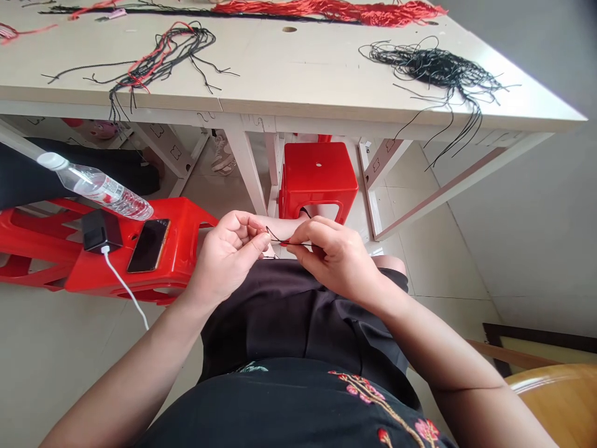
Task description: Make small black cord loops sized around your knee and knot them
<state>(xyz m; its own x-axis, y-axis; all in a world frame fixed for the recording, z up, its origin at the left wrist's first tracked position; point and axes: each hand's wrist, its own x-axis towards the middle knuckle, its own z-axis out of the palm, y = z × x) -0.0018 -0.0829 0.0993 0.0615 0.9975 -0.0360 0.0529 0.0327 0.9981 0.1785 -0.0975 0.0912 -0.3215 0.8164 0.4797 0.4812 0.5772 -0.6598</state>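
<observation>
Above my lap, a thin black cord (278, 239) runs between my two hands, with a small loop near the left fingertips. My left hand (236, 249) pinches one part of it between thumb and forefinger, the other fingers curled. Close beside it, my right hand (331, 252) is closed on the same cord, thumb against the forefinger. A bit of red shows by the right fingertips, too small to make out. On the table lie a bundle of black and red cords (163, 59) at the left and a tangled heap of black cords (438, 68) at the right.
The pale table (298, 81) spans the front, with long red cords (326, 9) along its far side. A red stool (319, 171) stands beneath. At left, another red stool (180, 242) carries a bottle (107, 190), a black charger (100, 230) and a phone (148, 246).
</observation>
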